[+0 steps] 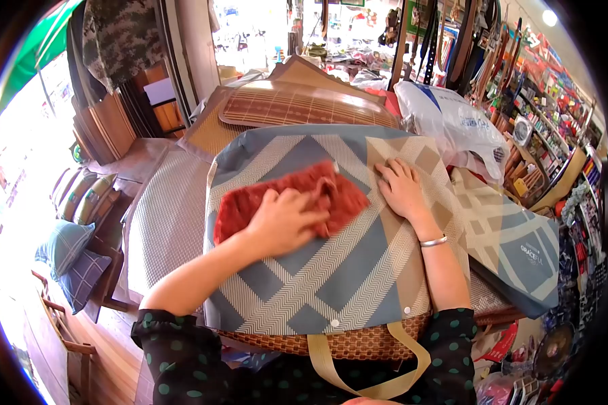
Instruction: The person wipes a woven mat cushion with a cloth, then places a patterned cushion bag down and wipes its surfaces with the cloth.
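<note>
A large blue-grey and beige patterned bag (358, 293) lies flat in front of me, its beige strap handle (412, 378) hanging over the near edge. On its upper left part is a crumpled red cloth (240, 208), slightly blurred. My left hand (285, 219) presses down on this cloth with bent fingers gripping its folds. To the right, my right hand (402, 189) rests flat on the bag, fingers extended, holding nothing. A silver bracelet (433, 241) circles that wrist.
Brown woven mats (304, 104) are stacked behind the bag. A white plastic bag (446, 118) sits at the back right, above another patterned bag (513, 236). Cushions (74, 253) lie on a bench at left. Crowded shelves (554, 128) line the right side.
</note>
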### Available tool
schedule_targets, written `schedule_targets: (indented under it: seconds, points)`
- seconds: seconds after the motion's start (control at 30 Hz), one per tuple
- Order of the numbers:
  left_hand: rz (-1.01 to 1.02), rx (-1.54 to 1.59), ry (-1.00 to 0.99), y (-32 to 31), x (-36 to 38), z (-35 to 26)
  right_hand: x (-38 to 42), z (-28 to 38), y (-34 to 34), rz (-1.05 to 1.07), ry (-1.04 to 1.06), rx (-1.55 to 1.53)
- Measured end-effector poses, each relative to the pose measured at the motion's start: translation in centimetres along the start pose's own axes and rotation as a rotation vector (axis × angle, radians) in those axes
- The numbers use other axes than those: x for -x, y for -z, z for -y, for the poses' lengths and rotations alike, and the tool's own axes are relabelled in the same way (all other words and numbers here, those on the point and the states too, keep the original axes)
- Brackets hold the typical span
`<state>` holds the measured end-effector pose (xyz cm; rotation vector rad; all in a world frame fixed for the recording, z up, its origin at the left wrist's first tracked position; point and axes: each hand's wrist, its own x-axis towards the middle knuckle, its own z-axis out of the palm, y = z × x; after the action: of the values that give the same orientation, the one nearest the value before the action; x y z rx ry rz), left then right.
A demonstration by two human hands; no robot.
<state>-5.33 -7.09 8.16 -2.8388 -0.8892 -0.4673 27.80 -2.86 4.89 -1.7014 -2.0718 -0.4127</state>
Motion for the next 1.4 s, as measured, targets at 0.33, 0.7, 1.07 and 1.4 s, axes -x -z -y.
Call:
schedule_targets:
  seconds: [0.33, 0.7, 1.07, 1.4]
  points:
    - [0.1, 0.182, -0.097, 2.9, 4.8, -1.9, 0.2, 0.0, 0.1, 0.039, -0.02, 0.003]
    - [0.103, 0.365, -0.339, 4.4, 7.5, -7.3, 0.2, -0.2, 0.0, 0.059, -0.011, 0.011]
    - [0.119, 0.183, -0.121, 4.0, 7.0, -4.2, 0.2, -0.2, -0.2, 0.026, -0.026, -0.02]
    - [0.009, 0.185, 0.028, 3.6, 6.2, 0.2, 0.4, -0.4, -0.3, 0.024, -0.029, 0.023]
